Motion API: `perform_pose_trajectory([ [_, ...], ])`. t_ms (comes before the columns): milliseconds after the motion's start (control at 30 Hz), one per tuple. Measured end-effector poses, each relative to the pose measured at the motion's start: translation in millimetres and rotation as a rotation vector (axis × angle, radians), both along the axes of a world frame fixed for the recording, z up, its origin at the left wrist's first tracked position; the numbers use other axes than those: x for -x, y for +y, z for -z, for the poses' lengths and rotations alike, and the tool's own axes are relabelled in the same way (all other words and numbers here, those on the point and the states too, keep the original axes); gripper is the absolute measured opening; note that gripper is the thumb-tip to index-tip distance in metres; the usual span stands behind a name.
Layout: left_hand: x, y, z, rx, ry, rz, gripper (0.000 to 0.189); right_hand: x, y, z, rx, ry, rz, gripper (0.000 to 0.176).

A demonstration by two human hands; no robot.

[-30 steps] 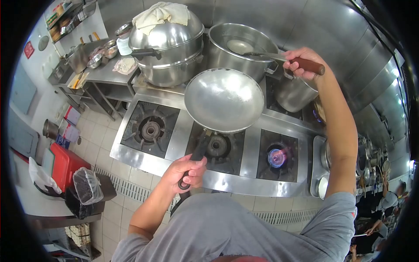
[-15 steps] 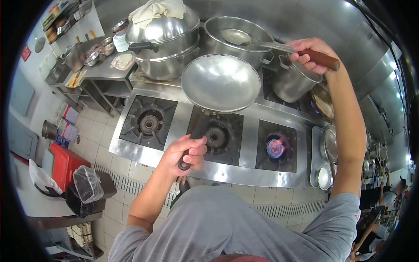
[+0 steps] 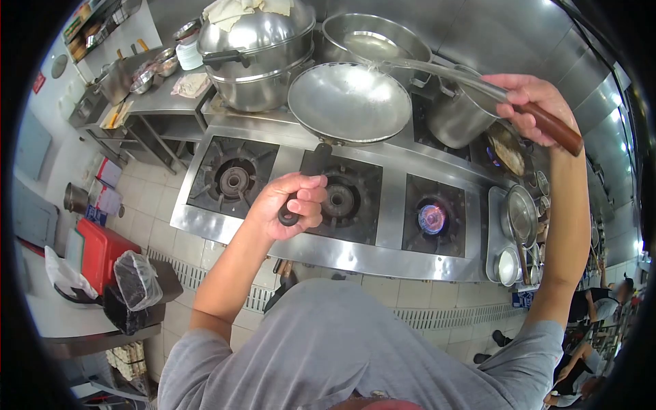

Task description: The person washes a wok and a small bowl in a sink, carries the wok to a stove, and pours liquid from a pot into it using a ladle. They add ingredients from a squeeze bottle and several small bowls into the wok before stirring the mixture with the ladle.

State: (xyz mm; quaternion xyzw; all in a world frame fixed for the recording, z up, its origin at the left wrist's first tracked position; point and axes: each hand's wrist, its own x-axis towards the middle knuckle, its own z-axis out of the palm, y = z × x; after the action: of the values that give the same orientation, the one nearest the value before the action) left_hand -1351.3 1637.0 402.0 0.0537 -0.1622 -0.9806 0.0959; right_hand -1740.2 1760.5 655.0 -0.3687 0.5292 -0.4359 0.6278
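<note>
My left hand [image 3: 294, 203] is closed round the black handle of a steel wok [image 3: 348, 102]. The wok is held over the back of the stove, its bright inside facing me. In my right hand [image 3: 531, 106] is the brown wooden grip of a long-handled ladle [image 3: 447, 70]. Its metal shaft slants left over a tall steel pot [image 3: 458, 123]. The ladle's head end is blurred, overlapping the wok's far rim and the wide open pot [image 3: 418, 39] behind it.
The stove [image 3: 389, 212] has a lit burner [image 3: 432, 219] at front right. A lidded steamer pot [image 3: 256, 85] stands at back left. A tray [image 3: 493, 232] with a strainer and bowl is on the right. A red bin [image 3: 106, 249] sits left; other people [image 3: 594, 307] are far right.
My right hand has moved right and slightly down, and the ladle's head has shifted from inside the wide pot toward the wok's far rim. The left hand still grips the wok.
</note>
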Motion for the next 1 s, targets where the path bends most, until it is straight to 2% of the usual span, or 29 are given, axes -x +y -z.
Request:
perform_pose_trajectory([
  [200, -7.4, -5.2, -6.8, -0.003, -0.037, 0.011, 0.013, -32.5, 28.2, 19.1, -0.005, 0.037, 0.082, 0.052],
  [400, -14.5, -6.9, -7.8, 0.006, -0.039, 0.028, 0.01, -56.8, 44.1, 52.8, -0.004, 0.325, 0.128, 0.062],
  [467, -16.1, -7.6, -8.8, 0.009, -0.047, 0.036, 0.024, -77.5, 49.4, 57.2, -0.007, 0.506, 0.125, 0.065],
  [567, -18.7, -9.1, -8.3, 0.006, -0.068, 0.027, 0.024, -99.4, 58.4, 62.5, -0.024, 0.761, 0.135, 0.068],
  [667, -20.6, -10.0, -4.2, -0.003, -0.076, 0.025, 0.022, -92.6, 67.9, 72.9, 0.281, 1.237, -0.03, 0.071],
  [700, -20.9, -9.9, -3.1, -0.011, -0.082, 0.025, 0.02, -104.9, 66.5, 58.4, 0.115, 1.281, -0.006, 0.075],
  [800, -22.4, -10.1, -2.3, -0.011, -0.116, 0.028, 0.018, -97.5, 53.1, 49.3, 0.264, 1.375, 0.044, 0.075],
  [833, -22.5, -10.2, -3.0, -0.003, -0.122, 0.028, 0.017, -99.8, 42.3, 38.3, 0.123, 1.39, 0.085, 0.075],
  [1000, -23.0, -10.4, -1.6, 0.002, -0.12, 0.028, 0.015, -50.6, -39.8, 43.8, 0.258, 1.343, 0.12, 0.065],
])
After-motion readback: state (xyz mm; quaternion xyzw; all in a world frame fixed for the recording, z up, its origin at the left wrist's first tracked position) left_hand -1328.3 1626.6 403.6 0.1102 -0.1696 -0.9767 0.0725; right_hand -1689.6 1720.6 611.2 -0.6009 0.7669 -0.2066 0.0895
